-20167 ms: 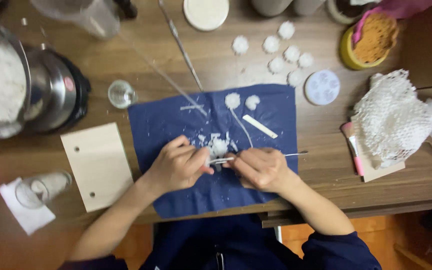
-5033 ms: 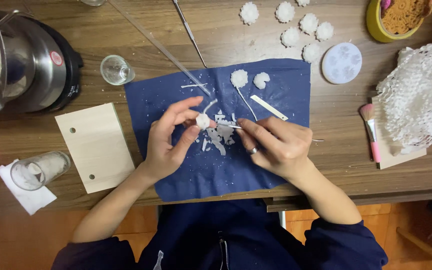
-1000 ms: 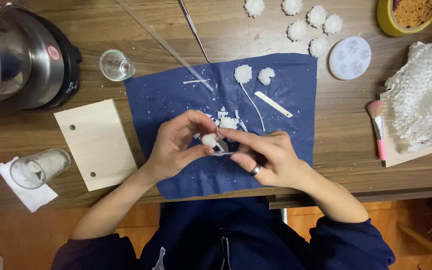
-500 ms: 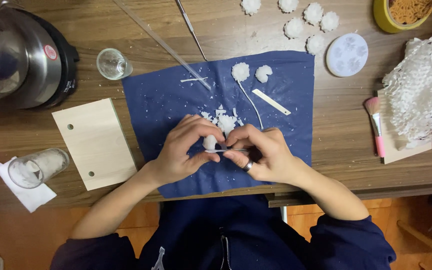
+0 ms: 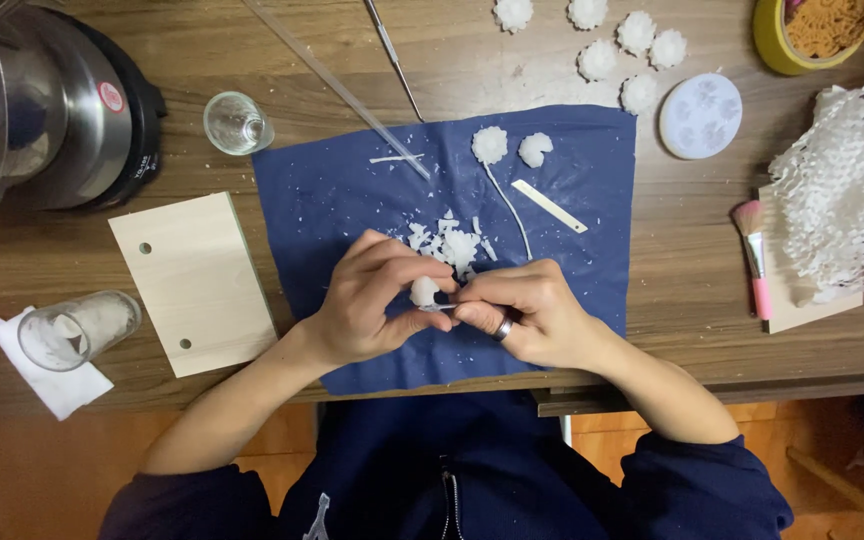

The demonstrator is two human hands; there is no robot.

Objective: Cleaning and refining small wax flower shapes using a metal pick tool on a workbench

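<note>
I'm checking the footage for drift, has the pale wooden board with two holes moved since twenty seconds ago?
No. The wooden board lies in the same place, just left of the blue cloth, its corner near the cloth's lower left edge as before; only the camera shifted.

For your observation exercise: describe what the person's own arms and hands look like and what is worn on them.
Both forearms are bare, with dark navy sleeves pushed up near the elbows. The right hand wears a dark band ring on one finger. The left hand wears nothing visible.

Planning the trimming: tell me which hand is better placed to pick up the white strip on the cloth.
Right. The right hand lies nearer the white strip; the left hand pinches the white piece.
</note>
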